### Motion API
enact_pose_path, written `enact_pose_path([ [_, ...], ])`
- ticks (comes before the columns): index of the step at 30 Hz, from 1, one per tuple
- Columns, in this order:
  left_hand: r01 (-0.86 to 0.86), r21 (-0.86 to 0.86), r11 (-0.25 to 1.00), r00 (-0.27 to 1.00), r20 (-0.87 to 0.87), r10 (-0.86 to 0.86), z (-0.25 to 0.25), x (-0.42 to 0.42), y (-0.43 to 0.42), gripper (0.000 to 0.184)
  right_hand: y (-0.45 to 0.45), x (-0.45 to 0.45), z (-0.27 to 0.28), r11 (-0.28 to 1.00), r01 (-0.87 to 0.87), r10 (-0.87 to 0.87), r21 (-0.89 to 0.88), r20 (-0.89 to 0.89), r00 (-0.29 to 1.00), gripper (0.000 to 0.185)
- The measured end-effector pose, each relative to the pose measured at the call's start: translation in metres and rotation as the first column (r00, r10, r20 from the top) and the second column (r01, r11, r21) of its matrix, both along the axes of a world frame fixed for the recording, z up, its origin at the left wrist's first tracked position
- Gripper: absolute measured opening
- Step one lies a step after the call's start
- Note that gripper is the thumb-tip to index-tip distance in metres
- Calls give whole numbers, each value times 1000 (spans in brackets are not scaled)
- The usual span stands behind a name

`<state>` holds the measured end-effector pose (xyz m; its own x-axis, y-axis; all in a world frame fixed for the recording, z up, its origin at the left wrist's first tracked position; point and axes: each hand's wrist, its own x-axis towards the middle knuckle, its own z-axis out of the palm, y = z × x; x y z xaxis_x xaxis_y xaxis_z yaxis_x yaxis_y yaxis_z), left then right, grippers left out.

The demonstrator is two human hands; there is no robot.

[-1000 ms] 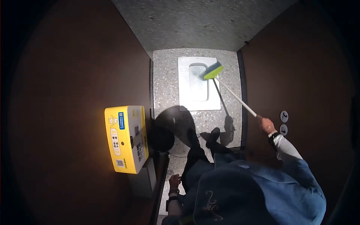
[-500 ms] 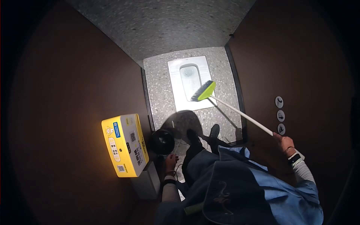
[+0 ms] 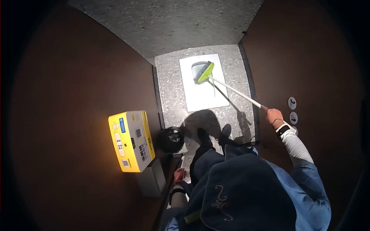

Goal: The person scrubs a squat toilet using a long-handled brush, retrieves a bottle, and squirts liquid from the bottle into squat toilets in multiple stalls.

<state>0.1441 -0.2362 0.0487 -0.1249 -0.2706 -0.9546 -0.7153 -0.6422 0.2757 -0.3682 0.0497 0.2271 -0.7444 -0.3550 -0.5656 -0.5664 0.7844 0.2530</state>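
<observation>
My right hand (image 3: 274, 116) is wrapped around the upper end of a broom's pale handle. The broom (image 3: 236, 91) reaches away to the left, its bright green head and dark bristles over the basin of a squat toilet (image 3: 198, 99). Whether the bristles touch the basin, I cannot tell. My left hand (image 3: 179, 175) hangs low beside my leg, below a black waste bin (image 3: 171, 140). Its fingers look curled, and anything inside them is hidden.
On the left brown partition, a yellow and white box (image 3: 133, 142) with printed codes sits above a grey metal box (image 3: 152, 180). Round signs (image 3: 292, 103) mark the right partition (image 3: 308, 69). Speckled floor (image 3: 169, 88) surrounds the toilet, and a speckled wall stands behind it.
The broom head has moved farther forward, from the toilet's near right side to over its basin. My right hand has gone forward and left with the handle. The view has shifted slightly.
</observation>
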Motion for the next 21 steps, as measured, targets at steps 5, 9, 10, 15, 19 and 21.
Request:
enact_pose_path([
  [5, -67, -138, 988, 990, -131, 49, 11, -14, -9, 16, 9, 37, 22, 993, -74, 77, -98, 30, 997, 49],
  [9, -61, -46, 997, 984, -171, 52, 4, -28, -14, 20, 1, 57, -11, 985, -161, 163, -63, 28, 986, 49],
  [10, -42, -45, 998, 991, -127, 36, 8, -31, -17, 22, 4, 59, -25, 982, -177, 180, -69, 39, 983, 49],
  [15, -150, -153, 977, 955, -278, 103, 8, -35, -25, 22, 94, 23, -42, 955, -203, 200, 216, 35, 979, 50],
  [19, -41, -213, 976, 976, -217, -6, 5, -24, -31, 20, 109, 3, 6, 923, -264, 309, 280, -130, 942, 57],
  [21, -149, -146, 978, 977, -172, 123, -2, -15, -29, 21, 111, 1, 13, 915, -293, 345, 279, -159, 925, 57],
])
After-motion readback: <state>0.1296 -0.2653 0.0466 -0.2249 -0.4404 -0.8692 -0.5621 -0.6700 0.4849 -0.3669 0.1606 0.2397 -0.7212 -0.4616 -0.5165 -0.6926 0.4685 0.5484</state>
